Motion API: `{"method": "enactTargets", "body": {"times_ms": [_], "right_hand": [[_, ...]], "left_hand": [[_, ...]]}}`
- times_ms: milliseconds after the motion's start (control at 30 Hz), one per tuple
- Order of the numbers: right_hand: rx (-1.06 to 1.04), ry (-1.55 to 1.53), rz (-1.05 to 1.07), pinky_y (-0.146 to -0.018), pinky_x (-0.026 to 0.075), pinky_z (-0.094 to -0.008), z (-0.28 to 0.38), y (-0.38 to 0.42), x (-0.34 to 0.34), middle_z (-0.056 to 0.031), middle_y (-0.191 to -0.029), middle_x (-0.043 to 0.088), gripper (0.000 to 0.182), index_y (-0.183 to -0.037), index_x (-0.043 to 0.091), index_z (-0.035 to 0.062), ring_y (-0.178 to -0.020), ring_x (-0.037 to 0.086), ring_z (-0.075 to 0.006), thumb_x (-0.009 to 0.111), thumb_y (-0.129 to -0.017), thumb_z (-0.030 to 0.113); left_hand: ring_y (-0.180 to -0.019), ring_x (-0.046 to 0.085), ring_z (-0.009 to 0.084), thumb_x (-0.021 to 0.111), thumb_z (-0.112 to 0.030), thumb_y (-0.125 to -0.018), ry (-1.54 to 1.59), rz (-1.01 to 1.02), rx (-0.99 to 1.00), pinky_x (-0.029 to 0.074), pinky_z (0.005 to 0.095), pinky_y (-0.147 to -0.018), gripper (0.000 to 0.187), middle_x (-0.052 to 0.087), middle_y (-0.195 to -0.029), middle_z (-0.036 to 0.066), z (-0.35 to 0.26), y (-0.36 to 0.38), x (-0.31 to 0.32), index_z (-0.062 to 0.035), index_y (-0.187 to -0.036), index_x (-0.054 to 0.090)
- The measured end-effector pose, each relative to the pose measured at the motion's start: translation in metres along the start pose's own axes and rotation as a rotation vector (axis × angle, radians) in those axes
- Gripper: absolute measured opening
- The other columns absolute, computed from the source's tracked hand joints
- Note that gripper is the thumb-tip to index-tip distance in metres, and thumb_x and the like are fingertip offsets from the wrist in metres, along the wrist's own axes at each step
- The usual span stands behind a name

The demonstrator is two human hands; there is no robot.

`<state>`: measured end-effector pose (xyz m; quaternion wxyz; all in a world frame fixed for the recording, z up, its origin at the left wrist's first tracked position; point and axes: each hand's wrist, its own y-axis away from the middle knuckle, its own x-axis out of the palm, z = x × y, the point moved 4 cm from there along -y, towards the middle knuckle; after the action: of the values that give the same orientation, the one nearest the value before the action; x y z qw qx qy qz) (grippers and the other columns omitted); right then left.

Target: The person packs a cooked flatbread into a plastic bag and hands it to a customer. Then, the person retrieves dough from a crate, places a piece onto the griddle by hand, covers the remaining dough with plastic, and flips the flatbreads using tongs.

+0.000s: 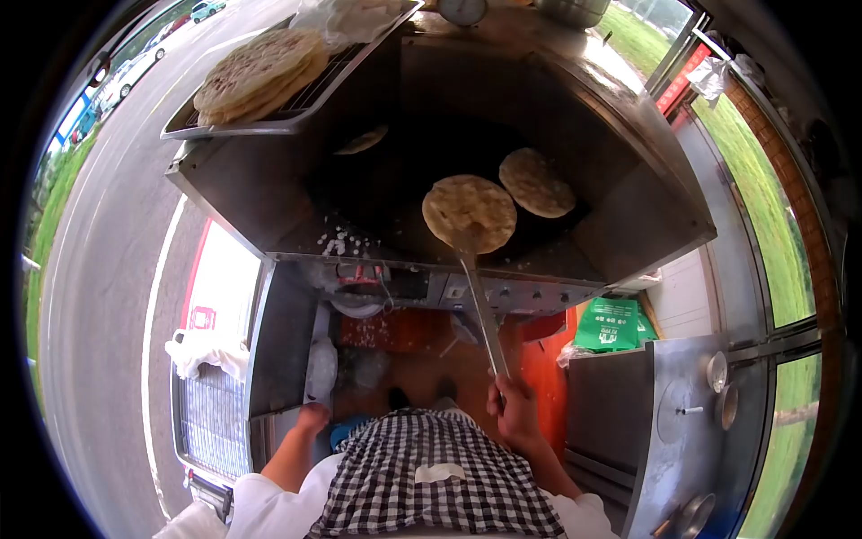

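Head view: right hand (pixel 514 411) has its grip closed around a long spatula (pixel 486 319), whose length presumably keeps the fingers clear of the dark pan (pixel 409 166); the front flatbread (pixel 469 212) is at its far end, hiding the blade. Second flatbread (pixel 537 184) lies just beside; a third (pixel 363 140) is partly lost in shadow. Left hand (pixel 312 417) is near the metal panel (pixel 285 346), fingers indistinct, grip state cannot be determined.

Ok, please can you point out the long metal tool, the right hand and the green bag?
Long metal tool (pixel 486 316): head view, middle of the handle.
Right hand (pixel 514 412): head view, middle of the hand.
Green bag (pixel 607 327): head view, printed front.
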<state>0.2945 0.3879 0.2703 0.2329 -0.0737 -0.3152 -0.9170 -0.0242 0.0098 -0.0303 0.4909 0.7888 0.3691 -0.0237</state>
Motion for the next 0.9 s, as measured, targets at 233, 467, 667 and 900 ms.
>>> {"method": "enactTargets", "body": {"times_ms": [233,467,667,900], "right_hand": [[0.064,0.040,0.092,-0.055,0.041,-0.0251,0.009,0.001,0.015,-0.0035,-0.073,0.055,0.026,-0.118,0.062,-0.0004,-0.056,0.050,-0.0115,0.055,-0.104,0.021],[-0.045,0.101,0.091,-0.052,0.037,-0.0226,0.040,-0.036,0.038,-0.0022,-0.072,0.053,0.025,-0.116,0.062,-0.0001,-0.055,0.048,-0.0106,0.057,-0.103,0.020],[-0.106,0.173,0.135,-0.050,0.038,-0.0249,0.075,-0.085,0.055,-0.0020,-0.071,0.055,0.027,-0.110,0.065,0.0010,-0.055,0.048,-0.0113,0.062,-0.098,0.025],[-0.067,0.216,0.159,-0.050,0.036,-0.0254,0.110,-0.153,0.086,0.0002,-0.070,0.055,0.034,-0.100,0.068,0.0041,-0.052,0.048,-0.0096,0.063,-0.098,0.038]], "left_hand": [[-0.063,0.065,0.0174,0.071,-0.022,-0.083,-0.032,0.031,0.040,0.051,0.0356,-0.058,0.016,0.070,-0.072,0.007,0.014,-0.016,0.004,-0.0064,-0.083,0.075],[-0.065,0.065,0.0166,0.074,-0.024,-0.085,0.073,-0.030,-0.016,0.051,0.0357,-0.059,0.020,0.070,-0.074,0.007,0.009,0.005,0.013,-0.0045,-0.088,0.076],[-0.063,0.063,0.0161,0.074,-0.023,-0.085,0.161,-0.098,-0.029,0.049,0.0343,-0.057,0.021,0.068,-0.073,0.006,0.017,0.024,0.013,-0.0031,-0.091,0.076],[-0.062,0.063,0.0172,0.075,-0.022,-0.084,0.262,-0.159,-0.069,0.050,0.0336,-0.057,0.024,0.070,-0.075,0.008,0.052,0.048,0.028,0.0001,-0.093,0.075]]}}
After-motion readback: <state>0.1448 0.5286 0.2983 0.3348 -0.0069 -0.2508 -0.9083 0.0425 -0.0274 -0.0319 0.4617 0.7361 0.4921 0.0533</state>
